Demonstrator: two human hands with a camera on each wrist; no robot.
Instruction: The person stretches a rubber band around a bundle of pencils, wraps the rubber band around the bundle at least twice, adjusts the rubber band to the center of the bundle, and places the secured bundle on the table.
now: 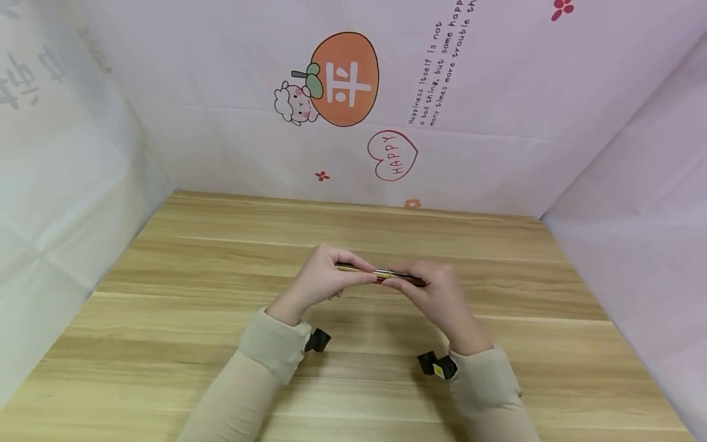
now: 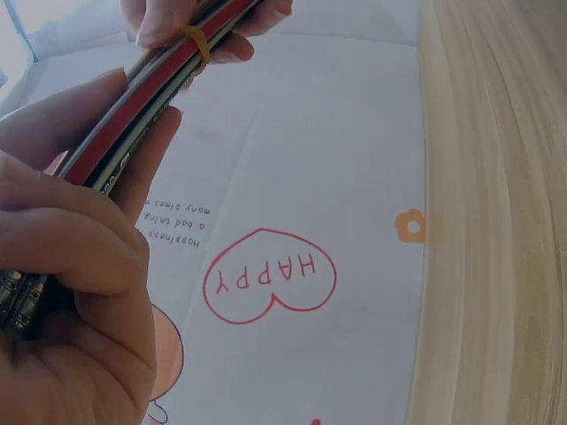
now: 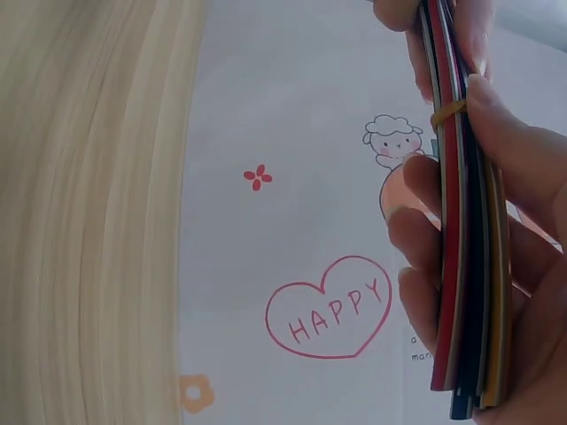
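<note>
Both hands hold one slim bundle of pencils (image 3: 450, 266), coloured red, dark blue and yellow, above the table. A yellow-brown rubber band (image 3: 449, 112) goes round the bundle at about its middle. The left hand (image 1: 323, 279) grips the left part, with thumb and fingertips close to the band in the head view. From the other side, the right hand (image 1: 439, 294) pinches the bundle near the band, its other fingers curled along the pencils. In the left wrist view, the bundle (image 2: 111, 137) looks slightly bowed, and the left fingers cover part of it.
A wood-grain table (image 1: 182, 344) lies beneath the hands. Pale printed cloth (image 1: 232, 153) stands behind it and along both sides. Small black cameras (image 1: 318, 341) sit at the sleeve cuffs.
</note>
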